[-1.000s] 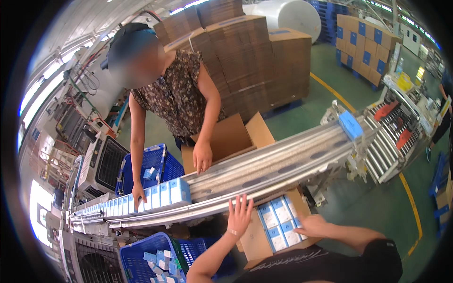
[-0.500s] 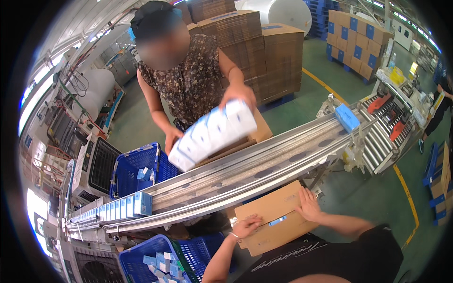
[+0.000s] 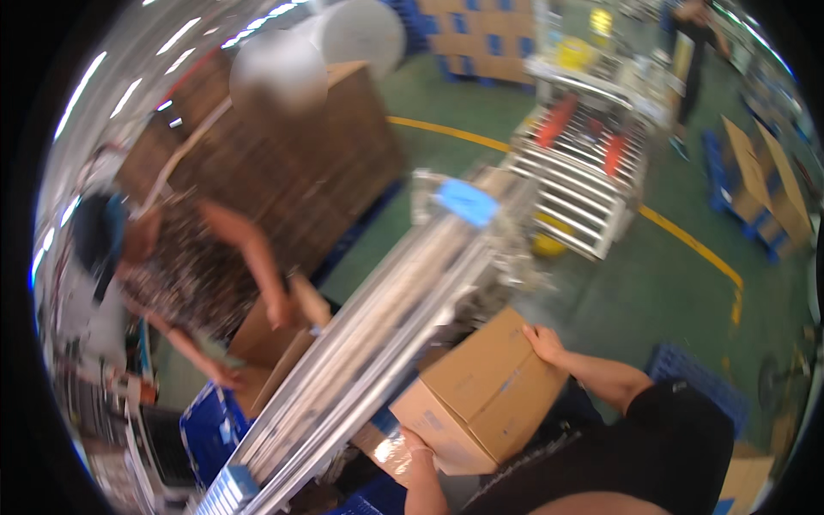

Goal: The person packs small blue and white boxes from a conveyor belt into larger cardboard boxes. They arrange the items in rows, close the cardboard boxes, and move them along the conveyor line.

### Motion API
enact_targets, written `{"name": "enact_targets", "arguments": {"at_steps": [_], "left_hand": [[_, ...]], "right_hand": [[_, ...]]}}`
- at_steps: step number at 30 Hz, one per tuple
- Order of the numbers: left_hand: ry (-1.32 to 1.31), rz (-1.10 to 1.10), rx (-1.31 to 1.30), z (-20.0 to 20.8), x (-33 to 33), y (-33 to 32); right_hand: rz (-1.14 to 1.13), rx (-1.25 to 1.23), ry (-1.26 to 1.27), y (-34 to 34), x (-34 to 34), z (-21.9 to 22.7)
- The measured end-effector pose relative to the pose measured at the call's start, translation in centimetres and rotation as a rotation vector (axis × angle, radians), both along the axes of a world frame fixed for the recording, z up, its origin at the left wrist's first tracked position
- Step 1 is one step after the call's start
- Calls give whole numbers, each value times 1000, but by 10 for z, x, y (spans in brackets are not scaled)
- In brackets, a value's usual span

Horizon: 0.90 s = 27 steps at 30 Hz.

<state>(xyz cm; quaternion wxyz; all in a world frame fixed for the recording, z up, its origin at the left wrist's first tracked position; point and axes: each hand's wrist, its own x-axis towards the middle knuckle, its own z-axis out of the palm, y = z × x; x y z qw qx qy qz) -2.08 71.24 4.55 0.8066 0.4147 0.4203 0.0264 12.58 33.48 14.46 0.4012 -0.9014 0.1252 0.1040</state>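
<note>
A brown cardboard box [image 3: 481,386] with its top flaps folded closed is tilted in front of my body. My left hand [image 3: 415,446] grips its lower left end, with the fingers partly hidden against the side. On the far right edge, my right hand [image 3: 544,345] is curled over the corner. Just left of the box runs a long metal conveyor [image 3: 360,335], with a light-blue pack [image 3: 466,202] at its far end and several blue-and-white packs [image 3: 233,487] at its near end.
Across the conveyor a person [image 3: 189,266] leans over an open carton [image 3: 266,343]. Behind them stand stacked flat cartons [image 3: 300,163]. A roller table [image 3: 584,189] is beyond the conveyor's far end. A blue crate [image 3: 206,433] sits at left, and a blue pallet [image 3: 699,386] lies behind my right arm.
My view has swung right. The box has tilted up and turned, with my hands now on its ends. The co-worker's white multipack has left their hands, which are down at the open carton.
</note>
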Motion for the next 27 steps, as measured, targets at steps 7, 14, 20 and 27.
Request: {"name": "enact_targets", "arguments": {"at_steps": [7,14,20,27], "left_hand": [[153,-439,68,8,163,-258],[-12,-462,-384,-24,237,-469],[-107,-510,-531,-31,341,-556],[222,-290,-127,21,487,-646]], "right_hand": [[-484,-72,-8,-278,2,24],[-464,-277,-10,-421,100,116],[-133,-324,-229,-454,295,143],[565,-586,-476,-426,451,42]]}}
